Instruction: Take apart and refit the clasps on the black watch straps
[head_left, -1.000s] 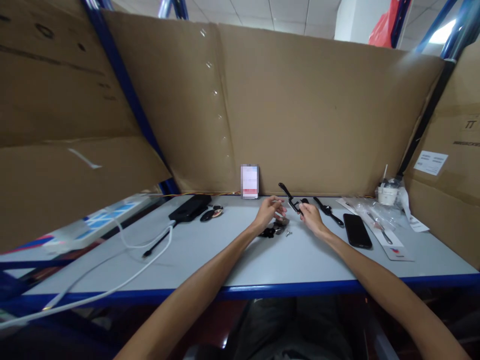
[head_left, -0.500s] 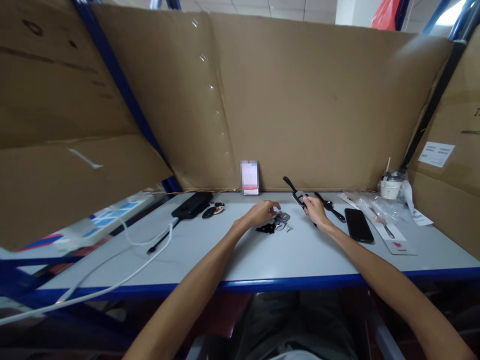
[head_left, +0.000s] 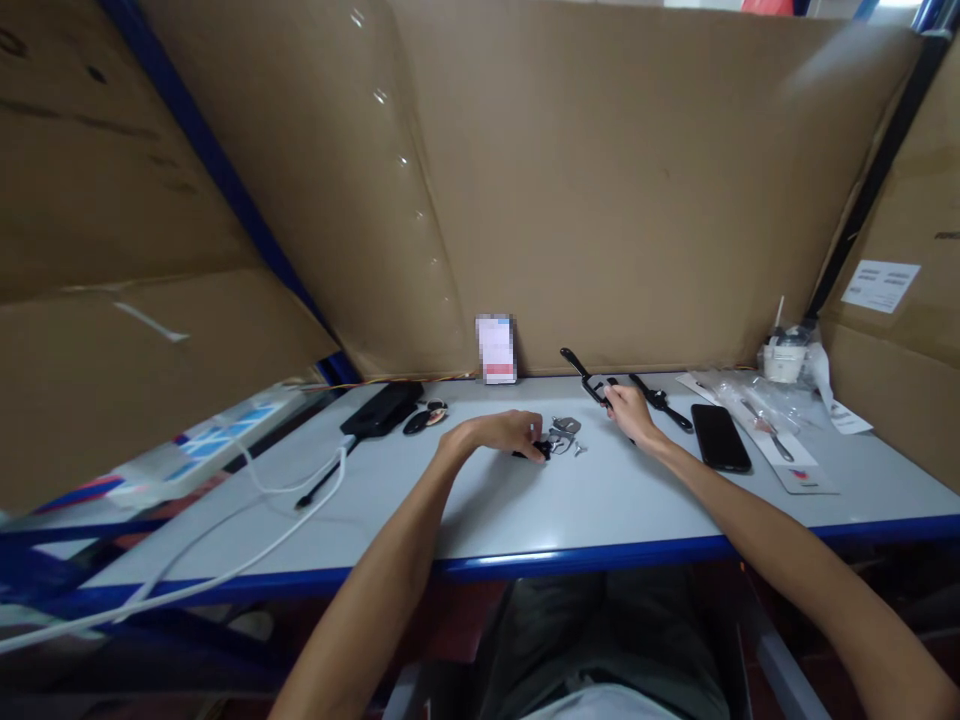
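Note:
My right hand [head_left: 630, 414] is closed around one end of a black two-handled tool like a spokeshave [head_left: 576, 362]. The tool is raised and tilted, its far handle pointing up and left, with an open frame at its middle. My left hand [head_left: 510, 432] reaches down with curled fingers onto small black parts [head_left: 545, 452], partly hiding them; its fingertips appear closed on one. Just right of those fingers lie grey metal plates [head_left: 566, 426] and small silver screws [head_left: 580, 449]. A second black two-handled tool [head_left: 660, 402] rests on the table beyond my right hand.
A black phone [head_left: 721, 438] lies right, beside a packaged knife-like tool [head_left: 776, 440] and a wrapped cup [head_left: 784, 362]. A lit phone [head_left: 496, 350] leans on the cardboard wall [head_left: 600, 200]. Left are a black power bank [head_left: 382, 410], keys [head_left: 426, 417], white cable [head_left: 247, 570] and power strip [head_left: 225, 440].
My left hand has moved slightly left and down, from the grey metal plates to the black parts. The tool in my right hand has turned slightly, and its frame opening shows more. The view has tipped down.

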